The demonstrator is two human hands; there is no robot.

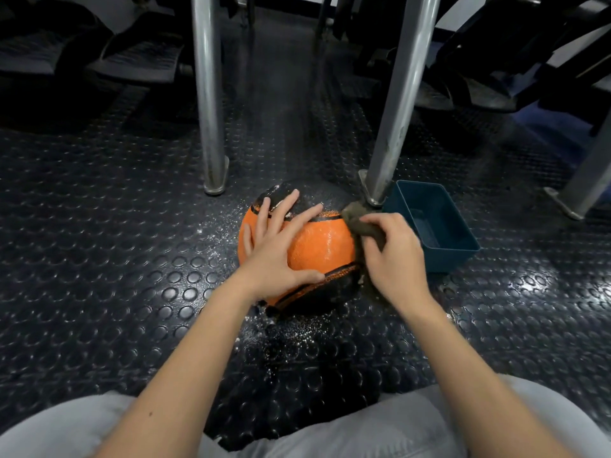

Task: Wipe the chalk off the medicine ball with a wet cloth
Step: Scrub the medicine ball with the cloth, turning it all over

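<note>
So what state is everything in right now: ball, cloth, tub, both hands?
medicine ball: on the floor, orange panel wet and shiny, chalk left near the top.
cloth: bunched, pressed to the ball's right side.
left hand: flat, fingers spread on the ball.
right hand: grips the cloth.
tub: upright, contents unclear.

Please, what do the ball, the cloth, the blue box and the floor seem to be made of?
The medicine ball looks like rubber: pebbled grain, glossy where wet. The cloth is a dark soft fabric, bunched; fibre unclear. The blue box is probably moulded plastic: smooth matte walls, rounded corners. The floor seems rubber matting: raised round studs, dull sheen.
</note>
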